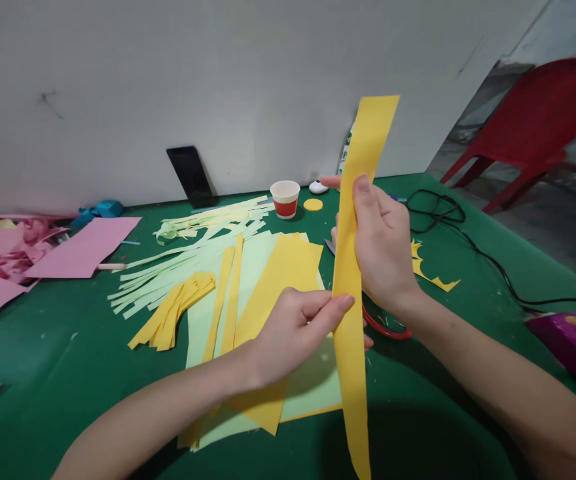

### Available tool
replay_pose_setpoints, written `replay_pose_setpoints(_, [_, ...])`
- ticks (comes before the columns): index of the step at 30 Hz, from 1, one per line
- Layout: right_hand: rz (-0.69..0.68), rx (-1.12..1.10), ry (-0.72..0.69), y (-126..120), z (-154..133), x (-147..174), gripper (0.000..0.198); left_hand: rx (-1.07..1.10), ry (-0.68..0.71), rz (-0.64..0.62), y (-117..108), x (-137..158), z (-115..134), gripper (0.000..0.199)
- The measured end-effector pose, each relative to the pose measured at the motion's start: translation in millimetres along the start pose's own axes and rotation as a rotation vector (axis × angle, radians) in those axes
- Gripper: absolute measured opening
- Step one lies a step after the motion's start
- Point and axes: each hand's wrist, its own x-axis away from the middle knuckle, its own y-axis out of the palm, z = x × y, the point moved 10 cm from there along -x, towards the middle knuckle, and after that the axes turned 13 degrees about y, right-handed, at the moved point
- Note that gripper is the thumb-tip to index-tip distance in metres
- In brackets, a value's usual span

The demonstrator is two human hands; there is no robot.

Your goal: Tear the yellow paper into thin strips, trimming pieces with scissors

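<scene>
A long yellow paper strip (351, 373) is held upright in front of me, its lower end reaching the bottom of the view. My right hand (381, 240) grips it above the middle, thumb on the near face. Lower down, my left hand (293, 330) pinches the strip's left edge between thumb and fingers. Beneath lie pale green paper sheets (263, 250) with wider yellow paper (273, 293) and narrow yellow strips (218, 307) on top. Scissors with a red handle (388, 328) rest behind the strip, partly hidden by my right hand and wrist.
Fringed yellow paper (175, 310) and green strips (153, 277) lie left of the sheets. Pink paper (88, 250) is farther left. A paper cup (285, 200) and a phone (191, 175) stand at the wall. A black cable (488, 257) runs past a purple device (571, 343) at right.
</scene>
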Motion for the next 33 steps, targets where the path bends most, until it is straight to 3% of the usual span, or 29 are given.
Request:
replay_pose_setpoints(7, [0.041, 0.051, 0.049, -11, 8, -19, 0.030, 0.077, -0.100, -0.067, 13, 7, -12, 0.039])
replay_pose_setpoints(14, [0.036, 0.092, 0.082, -9, 13, -21, 0.032, 0.075, -0.139, -0.011, 9, 8, -18, 0.039])
replay_pose_setpoints(21, [0.126, -0.004, 0.173, -25, 25, -36, 0.030, -0.041, -0.165, -0.053, 11, 20, -35, 0.041])
replay_pose_setpoints(25, [0.129, -0.021, 0.212, -24, 29, -40, 0.032, 0.060, -0.200, -0.032, 11, 23, -40, 0.041])
replay_pose_setpoints(33, [0.166, -0.080, 0.150, -38, 26, -47, 0.030, 0.055, -0.242, -0.056, 17, 40, -41, 0.041])
